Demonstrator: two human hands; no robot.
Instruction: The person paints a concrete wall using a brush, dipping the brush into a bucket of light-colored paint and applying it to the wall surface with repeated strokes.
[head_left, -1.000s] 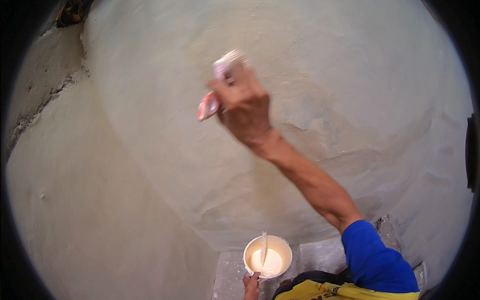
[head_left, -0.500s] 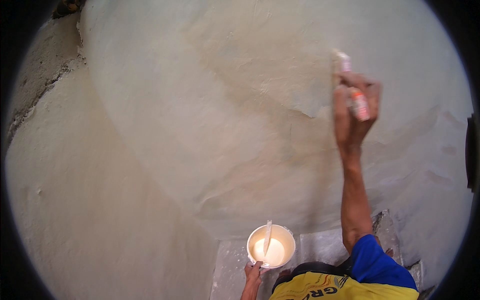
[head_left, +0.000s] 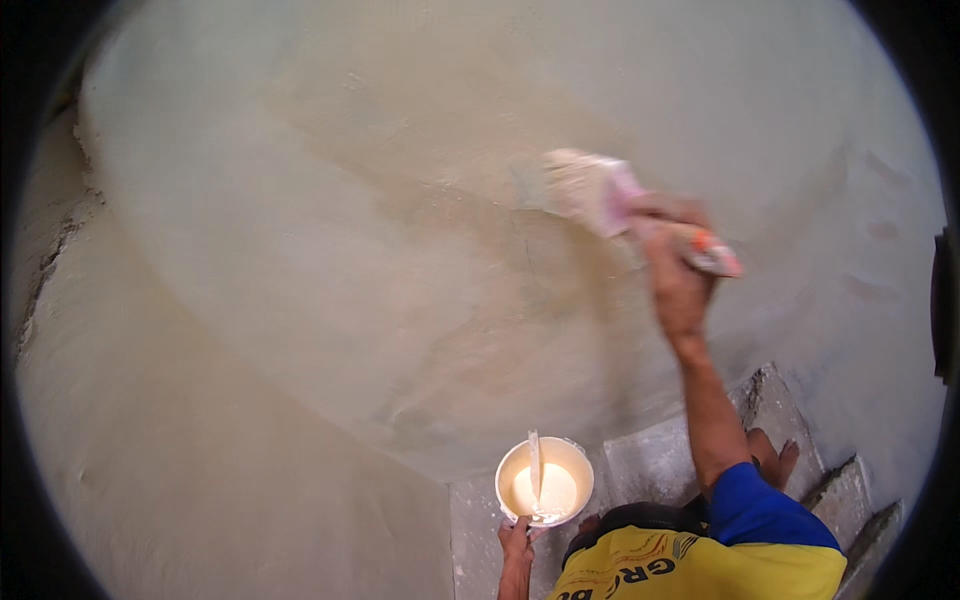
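Note:
My right hand (head_left: pixel 680 260) is closed round the handle of a wide paintbrush (head_left: pixel 585 190), whose pale, whitish bristles point left against the plastered wall (head_left: pixel 400 260). The brush is smeared by motion. Low in the picture, my left hand (head_left: pixel 516 540) grips the near rim of a white bucket (head_left: pixel 500 482). Pale cream liquid (head_left: pixel 552 490) lies in the bucket. A flat whitish stick (head_left: pixel 535 462) leans in it, its upper end standing above the far rim.
Grey steps (head_left: pixel 830 495) with rough edges run down at the lower right, beside my bare foot (head_left: pixel 775 458). At the far left the wall has a rough, broken edge (head_left: pixel 45 270). A dark object (head_left: pixel 941 305) shows at the right rim.
My right hand has moved down and slightly left, and the brush has turned from pointing up to pointing left. The view has shifted. My left hand still holds the bucket.

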